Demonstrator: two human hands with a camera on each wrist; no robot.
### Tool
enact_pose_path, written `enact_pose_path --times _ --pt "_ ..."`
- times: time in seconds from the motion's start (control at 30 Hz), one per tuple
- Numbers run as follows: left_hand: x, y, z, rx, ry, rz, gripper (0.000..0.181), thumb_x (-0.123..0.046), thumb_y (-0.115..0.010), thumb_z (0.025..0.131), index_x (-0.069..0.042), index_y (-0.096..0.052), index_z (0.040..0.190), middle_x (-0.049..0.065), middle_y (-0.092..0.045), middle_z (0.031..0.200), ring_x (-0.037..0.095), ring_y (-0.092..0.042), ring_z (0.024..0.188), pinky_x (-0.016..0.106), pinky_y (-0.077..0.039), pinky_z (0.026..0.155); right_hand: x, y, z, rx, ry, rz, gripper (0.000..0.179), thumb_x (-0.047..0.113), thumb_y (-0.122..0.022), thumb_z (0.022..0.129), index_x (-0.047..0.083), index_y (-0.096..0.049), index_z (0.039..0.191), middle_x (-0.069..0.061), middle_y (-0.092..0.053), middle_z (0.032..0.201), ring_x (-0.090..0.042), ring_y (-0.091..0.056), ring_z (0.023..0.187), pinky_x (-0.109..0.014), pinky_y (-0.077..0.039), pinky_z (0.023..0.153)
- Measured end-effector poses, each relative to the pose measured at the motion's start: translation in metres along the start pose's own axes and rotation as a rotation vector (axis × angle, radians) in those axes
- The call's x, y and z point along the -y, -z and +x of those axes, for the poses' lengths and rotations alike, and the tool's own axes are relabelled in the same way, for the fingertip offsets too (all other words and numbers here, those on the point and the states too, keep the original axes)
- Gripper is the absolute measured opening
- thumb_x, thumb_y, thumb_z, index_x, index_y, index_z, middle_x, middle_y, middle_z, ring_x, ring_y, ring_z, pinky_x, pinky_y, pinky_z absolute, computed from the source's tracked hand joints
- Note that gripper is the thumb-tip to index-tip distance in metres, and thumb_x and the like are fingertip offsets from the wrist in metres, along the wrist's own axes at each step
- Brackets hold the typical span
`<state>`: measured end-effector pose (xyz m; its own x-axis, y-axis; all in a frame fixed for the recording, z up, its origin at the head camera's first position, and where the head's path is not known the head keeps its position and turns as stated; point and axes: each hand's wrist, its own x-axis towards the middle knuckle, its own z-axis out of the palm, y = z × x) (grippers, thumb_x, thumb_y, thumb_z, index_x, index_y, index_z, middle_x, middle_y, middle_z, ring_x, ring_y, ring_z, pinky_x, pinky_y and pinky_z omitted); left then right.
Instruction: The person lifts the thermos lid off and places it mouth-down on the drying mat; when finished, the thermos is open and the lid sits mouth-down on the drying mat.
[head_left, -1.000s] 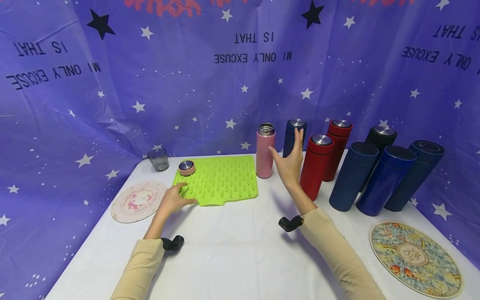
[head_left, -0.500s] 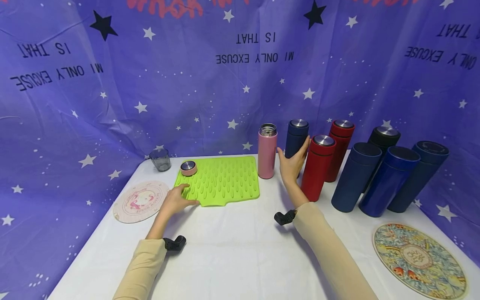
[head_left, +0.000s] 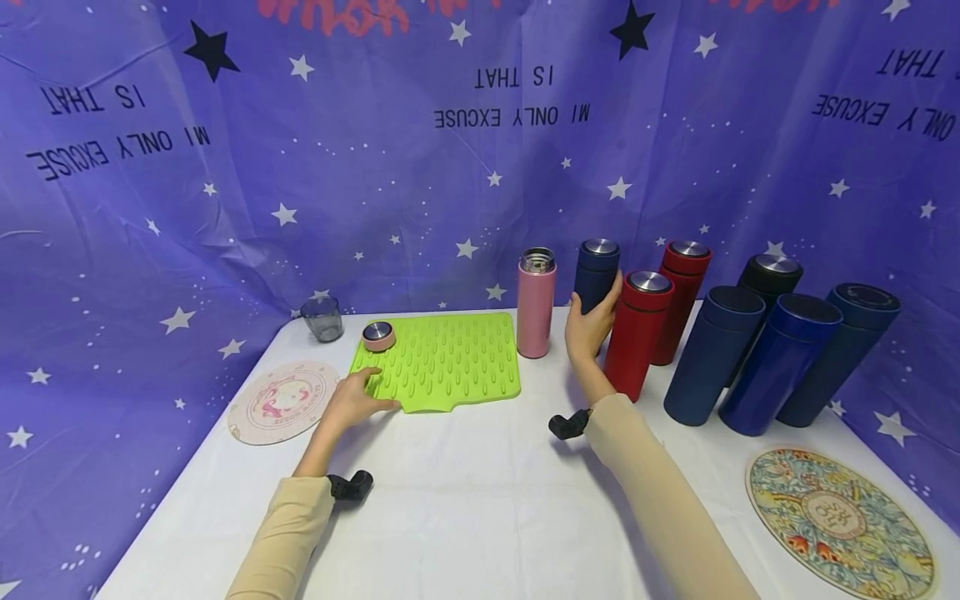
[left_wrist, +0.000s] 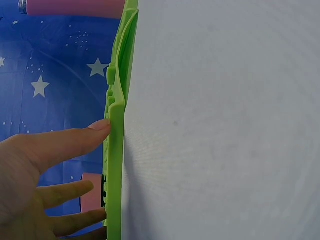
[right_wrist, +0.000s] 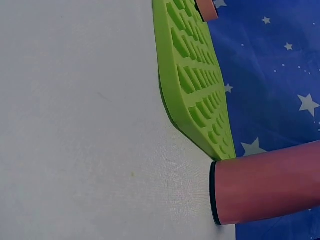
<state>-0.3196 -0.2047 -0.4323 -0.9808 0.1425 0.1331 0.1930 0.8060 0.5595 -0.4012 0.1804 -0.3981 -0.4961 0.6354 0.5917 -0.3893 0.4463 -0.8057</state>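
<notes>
My left hand [head_left: 352,402] rests at the near left corner of a bright green ridged mat [head_left: 442,358]. In the left wrist view its thumb [left_wrist: 75,142] touches the mat's edge and the fingers are spread. A pink cap [head_left: 378,337] with a metal top sits on the mat's far left corner. Beyond the mat's right side stands a pink thermos [head_left: 535,312], uncapped with its metal mouth showing. My right hand [head_left: 590,332] grips a dark blue thermos [head_left: 597,267], thumb on its left and fingers on its right. The hand is out of the right wrist view.
A red thermos [head_left: 637,342] stands just right of my right hand, with another red thermos [head_left: 681,292] and several dark ones behind and beside it. A glass cup [head_left: 322,321] and a round pink mat [head_left: 281,402] lie left; a patterned round mat [head_left: 836,517] lies right.
My right hand has moved from beside the pink thermos to the dark blue thermos and closed round it. My left hand stays at the green mat.
</notes>
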Motion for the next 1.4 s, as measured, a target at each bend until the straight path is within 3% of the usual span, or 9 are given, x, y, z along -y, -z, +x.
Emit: enact_pose_path --times 0.33,0.6,0.83,1.0,1.17,1.3,1.4 --pt "0.001 -0.001 0.000 0.015 0.009 -0.004 0.082 -0.031 -0.083 0.073 0.009 -0.047 0.134 0.034 -0.048 0.132 0.051 -0.043 0.123 0.061 -0.031 0.105 -0.003 -0.003 -0.002 -0.029 0.050 -0.015 0.078 0.008 -0.071 0.086 0.012 -0.028 0.151 -0.010 -0.038 0.150 -0.025 -0.037 0.135 -0.037 -0.025 0.114" --pt "-0.001 0.002 0.000 0.012 0.016 0.001 0.080 -0.031 -0.083 0.074 0.008 -0.047 0.134 0.033 -0.048 0.133 0.052 -0.041 0.124 0.062 -0.028 0.106 0.008 -0.002 -0.008 -0.033 0.181 -0.019 0.076 0.009 -0.071 0.086 0.008 -0.030 0.150 -0.015 -0.037 0.150 -0.027 -0.030 0.138 -0.039 -0.019 0.115" --pt "-0.001 0.002 0.000 0.027 0.018 -0.006 0.081 -0.031 -0.083 0.074 0.008 -0.047 0.135 0.033 -0.047 0.134 0.052 -0.041 0.124 0.061 -0.032 0.104 0.024 0.004 -0.018 -0.023 0.251 -0.003 0.077 0.011 -0.073 0.085 0.008 -0.030 0.150 -0.013 -0.039 0.148 -0.029 -0.035 0.130 -0.042 -0.025 0.110" --pt "-0.005 0.007 -0.001 0.024 0.013 -0.005 0.082 -0.033 -0.082 0.075 0.007 -0.045 0.136 0.034 -0.046 0.135 0.052 -0.041 0.124 0.060 -0.033 0.104 0.042 0.017 -0.028 0.048 0.258 0.082 0.078 0.015 -0.074 0.085 0.011 -0.031 0.150 -0.008 -0.040 0.147 -0.026 -0.037 0.126 -0.044 -0.031 0.106" --pt "-0.025 0.022 -0.007 -0.034 -0.059 -0.016 0.080 -0.030 -0.081 0.078 0.004 -0.044 0.139 0.032 -0.045 0.136 0.051 -0.039 0.125 0.061 -0.032 0.104 0.065 0.037 -0.033 0.147 0.266 0.229 0.079 0.014 -0.078 0.082 0.010 -0.035 0.148 -0.004 -0.045 0.144 -0.021 -0.044 0.126 -0.042 -0.037 0.105" --pt "-0.056 0.038 -0.011 -0.105 -0.175 -0.059 0.076 -0.028 -0.079 0.080 0.000 -0.044 0.141 0.026 -0.047 0.138 0.047 -0.038 0.128 0.059 -0.029 0.107 0.085 0.057 -0.037 0.237 0.241 0.279 0.081 0.008 -0.082 0.077 0.012 -0.040 0.146 -0.004 -0.052 0.138 -0.015 -0.051 0.124 -0.041 -0.043 0.100" --pt "-0.086 0.052 -0.017 -0.145 -0.241 -0.105 0.074 -0.032 -0.078 0.082 -0.005 -0.044 0.142 0.020 -0.046 0.141 0.043 -0.039 0.129 0.058 -0.032 0.105 0.110 0.076 -0.043 0.327 0.231 0.279 0.079 0.001 -0.081 0.075 0.007 -0.041 0.144 -0.010 -0.055 0.135 -0.018 -0.051 0.125 -0.045 -0.046 0.098"
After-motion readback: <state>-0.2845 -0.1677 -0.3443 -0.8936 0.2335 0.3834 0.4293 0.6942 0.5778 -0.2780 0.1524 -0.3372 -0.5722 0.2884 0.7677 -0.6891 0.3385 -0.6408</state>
